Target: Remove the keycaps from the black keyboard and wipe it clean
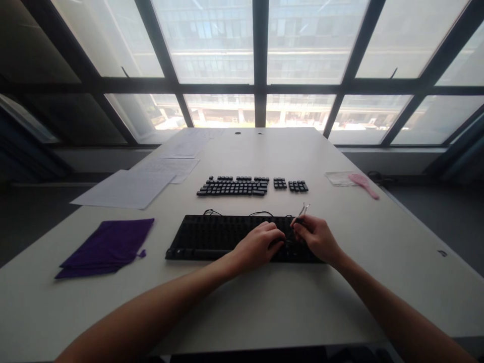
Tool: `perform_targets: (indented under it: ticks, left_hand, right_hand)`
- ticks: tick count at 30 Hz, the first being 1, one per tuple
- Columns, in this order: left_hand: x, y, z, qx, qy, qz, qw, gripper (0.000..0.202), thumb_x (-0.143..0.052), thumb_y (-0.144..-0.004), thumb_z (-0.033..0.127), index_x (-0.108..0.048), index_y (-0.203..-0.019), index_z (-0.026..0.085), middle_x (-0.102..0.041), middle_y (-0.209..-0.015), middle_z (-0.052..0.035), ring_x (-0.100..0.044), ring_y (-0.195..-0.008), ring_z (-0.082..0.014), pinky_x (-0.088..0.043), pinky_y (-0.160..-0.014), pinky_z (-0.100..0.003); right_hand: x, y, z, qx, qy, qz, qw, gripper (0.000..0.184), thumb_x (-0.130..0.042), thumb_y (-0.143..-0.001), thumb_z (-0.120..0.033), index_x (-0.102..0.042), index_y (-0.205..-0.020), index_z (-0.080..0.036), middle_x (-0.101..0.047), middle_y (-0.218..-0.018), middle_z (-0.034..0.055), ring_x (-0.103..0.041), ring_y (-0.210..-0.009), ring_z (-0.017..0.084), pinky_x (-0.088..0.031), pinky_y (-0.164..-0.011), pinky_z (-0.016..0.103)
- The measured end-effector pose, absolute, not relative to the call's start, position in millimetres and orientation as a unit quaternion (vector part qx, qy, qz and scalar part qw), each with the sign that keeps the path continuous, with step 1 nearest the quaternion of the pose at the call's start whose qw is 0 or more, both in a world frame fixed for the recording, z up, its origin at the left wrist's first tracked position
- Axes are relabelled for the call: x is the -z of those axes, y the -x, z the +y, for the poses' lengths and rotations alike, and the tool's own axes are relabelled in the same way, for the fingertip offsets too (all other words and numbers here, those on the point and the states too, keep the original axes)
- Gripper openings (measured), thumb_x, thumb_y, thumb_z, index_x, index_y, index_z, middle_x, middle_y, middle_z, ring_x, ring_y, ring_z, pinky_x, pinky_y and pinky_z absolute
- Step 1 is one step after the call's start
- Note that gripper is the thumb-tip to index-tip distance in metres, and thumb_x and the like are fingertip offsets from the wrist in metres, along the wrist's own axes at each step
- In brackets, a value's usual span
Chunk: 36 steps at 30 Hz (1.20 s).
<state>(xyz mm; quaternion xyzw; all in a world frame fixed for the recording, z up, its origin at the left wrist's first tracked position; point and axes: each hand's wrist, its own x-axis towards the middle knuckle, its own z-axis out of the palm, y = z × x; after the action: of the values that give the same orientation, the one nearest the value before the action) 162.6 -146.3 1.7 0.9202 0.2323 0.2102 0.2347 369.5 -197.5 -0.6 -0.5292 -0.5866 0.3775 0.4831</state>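
keyboard (212,237) lying left-to-right, its right end under both hands; right hand (319,239) pinching wire keycap puller (304,208), left hand (259,247) just beside, fingers curled, grip unclear.

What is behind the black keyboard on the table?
Right behind the keyboard lie thin black cables, then loose keycaps set out in rows. The left hand and right hand, which holds a thin tool, cover the keyboard's right part.
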Motion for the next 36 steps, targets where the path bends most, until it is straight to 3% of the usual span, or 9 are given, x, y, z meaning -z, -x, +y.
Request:
perform_targets:
  ticks: [5, 12, 17, 20, 23, 26, 36]
  left_hand:
    - [-1.4, -163.9, -146.2, -0.21, -0.923, 0.231, 0.225, 0.019, -0.052, -0.094, 0.014, -0.067, -0.104, 0.019, -0.063, -0.094, -0.0062, -0.055, -0.093, -0.02, -0.046, -0.084, -0.032]
    - [-2.2, -165.8, -146.4, -0.215, -0.917, 0.253, 0.223, 0.016, -0.054, -0.09, 0.015, -0.068, -0.097, 0.019, -0.062, -0.091, -0.0055, -0.056, -0.09, -0.0199, -0.046, -0.081, -0.03]
    - [-12.4, -167.4, -147.7, -0.174, -0.925, 0.25, 0.226, 0.017, -0.058, -0.082, 0.014, -0.068, -0.095, 0.019, -0.063, -0.097, -0.0055, -0.059, -0.091, -0.02, -0.048, -0.08, -0.028]
    - [-14.4, -170.4, -147.0, -0.162, -0.92, 0.252, 0.252, 0.01, -0.063, -0.084, 0.023, -0.068, -0.091, 0.019, -0.063, -0.097, -0.0043, -0.061, -0.086, -0.018, -0.048, -0.075, -0.026]
    - [-9.3, -173.3, -147.6, -0.183, -0.909, 0.271, 0.258, 0.016, -0.069, -0.083, 0.033, -0.069, -0.092, 0.02, -0.063, -0.098, -0.0032, -0.062, -0.086, -0.0181, -0.048, -0.076, -0.026]
    - [-2.6, -174.4, -149.4, -0.203, -0.904, 0.277, 0.256, 0.015, -0.072, -0.083, 0.033, -0.071, -0.092, 0.021, -0.064, -0.098, -0.0024, -0.062, -0.087, -0.0178, -0.047, -0.077, -0.026]
    - [-3.1, -173.2, -148.9, -0.198, -0.898, 0.283, 0.272, 0.023, -0.075, -0.081, 0.042, -0.075, -0.098, 0.026, -0.066, -0.097, -0.0003, -0.063, -0.084, -0.0164, -0.045, -0.072, -0.025]
  right_hand:
    - [-6.5, -366.7, -203.1, -0.354, 0.528, -0.662, 0.397, 0.018, -0.056, -0.093, -0.031, -0.063, -0.083, -0.017, -0.06, -0.067, 0.0001, -0.056, -0.062, 0.016, -0.045, -0.061, 0.028]
    - [-10.1, -361.1, -214.2, -0.251, 0.48, -0.759, 0.362, 0.018, -0.05, -0.097, -0.023, -0.063, -0.085, -0.019, -0.063, -0.087, 0.0058, -0.059, -0.081, 0.019, -0.047, -0.075, 0.031]
    - [1.9, -361.9, -212.2, -0.224, 0.473, -0.761, 0.384, 0.013, -0.053, -0.095, -0.019, -0.061, -0.085, -0.02, -0.064, -0.086, 0.0052, -0.06, -0.08, 0.02, -0.047, -0.075, 0.032]
    - [5.6, -361.2, -210.8, -0.211, 0.484, -0.743, 0.411, 0.01, -0.056, -0.092, -0.016, -0.061, -0.085, -0.02, -0.065, -0.084, 0.0045, -0.061, -0.078, 0.02, -0.046, -0.071, 0.031]
    - [6.5, -359.3, -210.5, -0.199, 0.504, -0.726, 0.424, 0.01, -0.057, -0.09, -0.016, -0.06, -0.082, -0.02, -0.065, -0.079, 0.0032, -0.059, -0.072, 0.019, -0.045, -0.066, 0.03]
    - [7.3, -358.1, -210.5, -0.194, 0.504, -0.729, 0.421, 0.01, -0.057, -0.09, -0.018, -0.06, -0.081, -0.02, -0.066, -0.079, 0.0038, -0.06, -0.071, 0.019, -0.045, -0.066, 0.031]
    - [15.3, -358.1, -210.2, -0.276, 0.541, -0.651, 0.456, 0.012, -0.061, -0.089, -0.026, -0.062, -0.079, -0.019, -0.066, -0.071, 0.0018, -0.061, -0.066, 0.019, -0.046, -0.062, 0.03]
